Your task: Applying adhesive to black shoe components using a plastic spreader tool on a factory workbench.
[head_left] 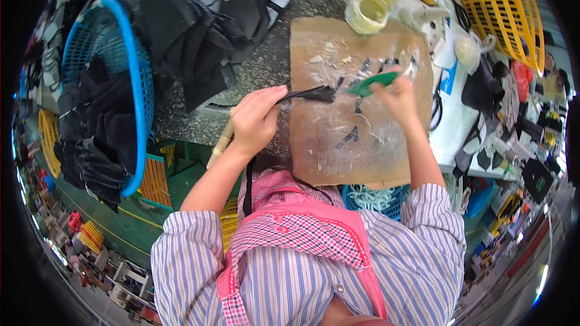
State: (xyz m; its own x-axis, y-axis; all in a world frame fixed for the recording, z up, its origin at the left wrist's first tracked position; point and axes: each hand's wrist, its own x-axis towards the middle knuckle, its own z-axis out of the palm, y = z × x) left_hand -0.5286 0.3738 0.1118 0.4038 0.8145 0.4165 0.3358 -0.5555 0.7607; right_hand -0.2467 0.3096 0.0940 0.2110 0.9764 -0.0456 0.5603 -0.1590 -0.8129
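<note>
Over the left edge of a brown cardboard sheet (320, 163), my left hand (255, 122) pinches a narrow folded black piece of material (317, 93), its free end pointing right. A pale wooden handle (222, 143) shows beside that wrist; whether the hand also holds it I cannot tell. My right hand (399, 98), slightly blurred, grips a flat green scraper-like piece (373, 83) above the cardboard. The green piece's tip comes close to the black one, with a small gap between them. Whitish smears and small dark scraps cover the cardboard.
An open cloudy plastic container (368, 15) stands at the cardboard's far edge. Black cut pieces (193, 30) are heaped at the far left, beside a blue basket (144, 102) of black material. A yellow basket (501, 12) is at the far right; another blue basket (393, 202) sits below the table edge.
</note>
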